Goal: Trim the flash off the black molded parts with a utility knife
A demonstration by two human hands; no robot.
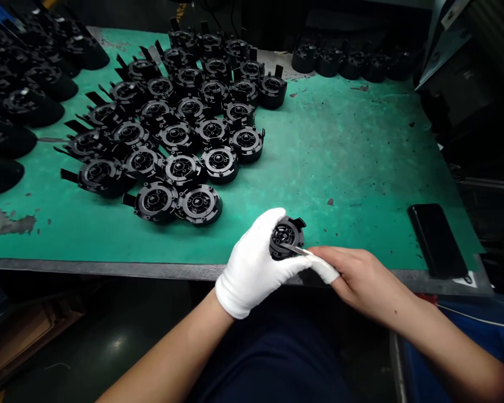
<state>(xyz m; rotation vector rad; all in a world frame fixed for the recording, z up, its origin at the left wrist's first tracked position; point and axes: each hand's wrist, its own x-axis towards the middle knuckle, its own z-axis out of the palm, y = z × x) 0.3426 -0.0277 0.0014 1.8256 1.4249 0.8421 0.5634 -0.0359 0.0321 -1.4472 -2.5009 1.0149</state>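
My left hand (256, 263), in a white glove, is closed around a round black plastic housing (294, 228) near the table's front edge. The housing's ringed face is turned up, and a short tab sticks out at its upper right. My right hand (348, 271) is mostly bare, with a white covering on the thumb. It grips a knife by its pale handle, and the thin metal blade (294, 248) reaches over the housing's face. The tip seems to touch near the centre of that face. The right fingertips are partly hidden.
Several similar black housings (199, 202) stand packed together on the green table (348, 151), left of my hands. More dark housings (37, 101) fill the far left, and a row (330, 60) stands at the back right. A black phone (439, 240) lies near the right edge.
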